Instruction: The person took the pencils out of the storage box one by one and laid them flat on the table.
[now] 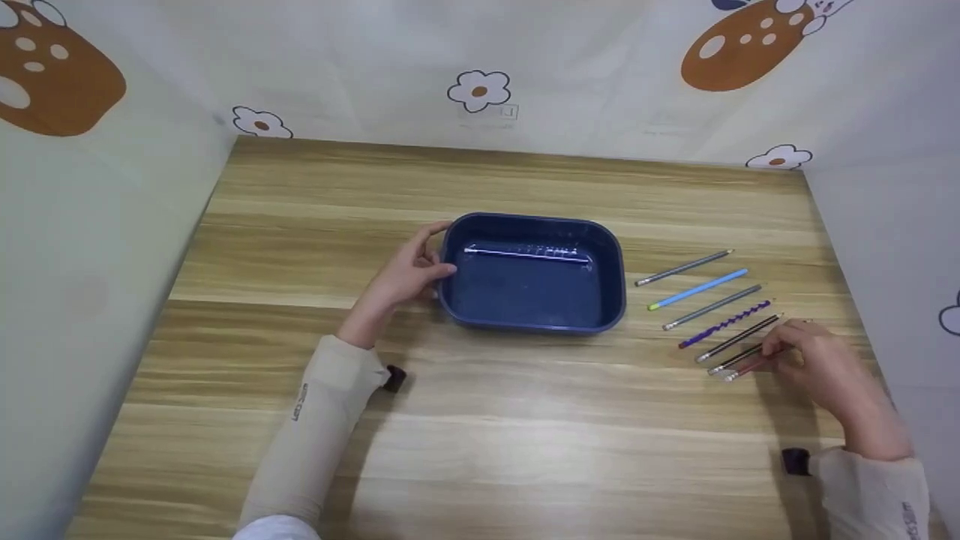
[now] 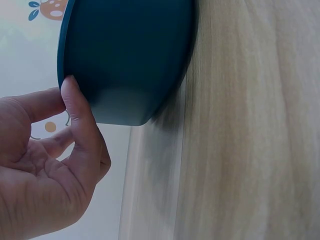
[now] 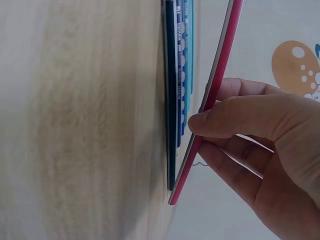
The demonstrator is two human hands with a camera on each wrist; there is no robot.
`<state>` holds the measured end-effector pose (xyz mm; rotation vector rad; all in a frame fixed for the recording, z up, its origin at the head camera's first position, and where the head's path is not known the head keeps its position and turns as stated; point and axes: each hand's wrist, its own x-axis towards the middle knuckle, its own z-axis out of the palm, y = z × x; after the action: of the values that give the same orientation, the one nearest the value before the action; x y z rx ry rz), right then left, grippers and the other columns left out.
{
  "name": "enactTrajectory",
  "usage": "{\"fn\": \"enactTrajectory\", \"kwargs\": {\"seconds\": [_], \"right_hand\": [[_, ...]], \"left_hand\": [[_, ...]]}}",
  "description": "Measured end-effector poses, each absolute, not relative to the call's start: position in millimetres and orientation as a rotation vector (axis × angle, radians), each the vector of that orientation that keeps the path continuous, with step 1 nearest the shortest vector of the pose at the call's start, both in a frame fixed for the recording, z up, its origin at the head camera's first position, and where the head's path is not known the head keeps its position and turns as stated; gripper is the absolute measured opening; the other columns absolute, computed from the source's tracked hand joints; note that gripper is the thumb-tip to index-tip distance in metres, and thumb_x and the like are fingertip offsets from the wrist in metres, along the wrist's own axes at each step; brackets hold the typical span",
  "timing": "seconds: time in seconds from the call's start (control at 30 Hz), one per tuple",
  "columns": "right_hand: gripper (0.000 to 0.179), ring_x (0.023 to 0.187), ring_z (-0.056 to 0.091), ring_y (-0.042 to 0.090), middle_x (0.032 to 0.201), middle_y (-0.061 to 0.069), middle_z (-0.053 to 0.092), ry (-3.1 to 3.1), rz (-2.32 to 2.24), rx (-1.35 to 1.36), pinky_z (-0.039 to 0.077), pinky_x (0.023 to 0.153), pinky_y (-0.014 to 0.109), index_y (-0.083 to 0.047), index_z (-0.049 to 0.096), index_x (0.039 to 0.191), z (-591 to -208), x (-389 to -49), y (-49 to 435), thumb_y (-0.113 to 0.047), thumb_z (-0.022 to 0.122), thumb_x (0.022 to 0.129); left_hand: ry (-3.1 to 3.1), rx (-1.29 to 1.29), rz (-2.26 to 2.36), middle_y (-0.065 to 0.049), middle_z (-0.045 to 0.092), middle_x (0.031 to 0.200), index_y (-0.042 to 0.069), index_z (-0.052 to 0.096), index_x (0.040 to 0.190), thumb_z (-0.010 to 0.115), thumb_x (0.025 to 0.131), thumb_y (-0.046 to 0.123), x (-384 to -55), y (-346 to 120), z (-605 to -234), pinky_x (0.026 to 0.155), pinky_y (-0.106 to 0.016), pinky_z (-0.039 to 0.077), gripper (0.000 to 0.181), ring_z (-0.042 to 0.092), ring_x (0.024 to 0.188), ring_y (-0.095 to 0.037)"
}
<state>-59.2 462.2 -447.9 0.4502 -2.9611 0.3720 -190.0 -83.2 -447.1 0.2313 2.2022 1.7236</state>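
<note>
My left hand point(image 1: 405, 274) pinches the left rim of a dark blue rectangular basin point(image 1: 525, 296), its thumb over the edge and fingers outside. In the left wrist view, the thumb and forefinger meet at the basin's rim point(image 2: 61, 65). On the right, my right hand point(image 1: 829, 367) pinches a red pencil point(image 3: 220, 70) between thumb and fingers. That pencil looks tilted in the right wrist view, beside a dark pencil point(image 3: 170, 100). Several more lie roughly parallel on the table, among them a light blue one point(image 1: 697, 289), a purple wavy one point(image 1: 724, 324) and a grey one point(image 1: 684, 268).
The wooden table point(image 1: 525, 435) carries the basin near its middle, with the pencils to the basin's right. White sheets printed with flowers point(image 1: 478, 91) and orange-brown shapes enclose the back and sides. A dark wrist attachment point(image 1: 394, 379) sits by the left sleeve.
</note>
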Motion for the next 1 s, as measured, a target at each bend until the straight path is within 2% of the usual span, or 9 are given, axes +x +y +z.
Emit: {"fn": "enactTrajectory", "kwargs": {"seconds": [0.1,0.37,0.67,0.87,1.0], "right_hand": [[0.035,0.076,0.061,0.023,0.079,-0.002,0.067,-2.966,0.361,0.459,0.051,0.064,0.034,-0.017,0.065,0.072,-452,-59,465,0.016,0.076,0.064],[0.035,0.069,0.057,0.022,0.073,-0.004,0.064,-2.879,0.331,0.536,0.050,0.060,0.036,-0.017,0.063,0.067,-462,-61,467,0.017,0.071,0.061],[0.032,0.075,0.058,0.026,0.076,-0.001,0.064,-2.952,0.327,0.493,0.050,0.064,0.043,-0.017,0.064,0.069,-462,-62,466,0.014,0.073,0.065],[0.033,0.075,0.057,0.025,0.077,0.000,0.061,-2.966,0.332,0.487,0.050,0.063,0.041,-0.016,0.064,0.068,-463,-63,468,0.017,0.068,0.064],[0.031,0.074,0.057,0.025,0.077,0.001,0.062,-2.939,0.351,0.494,0.050,0.064,0.041,-0.015,0.064,0.068,-464,-63,467,0.015,0.072,0.065]], "left_hand": [[2.192,0.222,1.720,0.001,0.047,0.078,0.008,0.037,0.151,0.066,0.090,-0.002,-190,-83,-448,0.048,-0.020,0.052,0.068,0.051,0.058,-0.006],[2.181,0.213,1.713,0.001,0.046,0.080,0.009,0.037,0.152,0.066,0.091,-0.001,-190,-84,-446,0.049,-0.021,0.052,0.068,0.052,0.062,-0.006],[2.179,0.211,1.728,0.001,0.046,0.079,0.008,0.038,0.151,0.066,0.091,-0.002,-191,-83,-449,0.048,-0.020,0.052,0.067,0.051,0.062,-0.006],[2.165,0.186,1.722,0.001,0.046,0.081,0.011,0.037,0.151,0.066,0.091,-0.001,-191,-83,-448,0.049,-0.021,0.052,0.068,0.051,0.063,-0.006],[2.171,0.194,1.720,0.001,0.046,0.080,0.011,0.038,0.151,0.066,0.091,-0.001,-191,-83,-447,0.049,-0.022,0.052,0.067,0.051,0.062,-0.006]]}}
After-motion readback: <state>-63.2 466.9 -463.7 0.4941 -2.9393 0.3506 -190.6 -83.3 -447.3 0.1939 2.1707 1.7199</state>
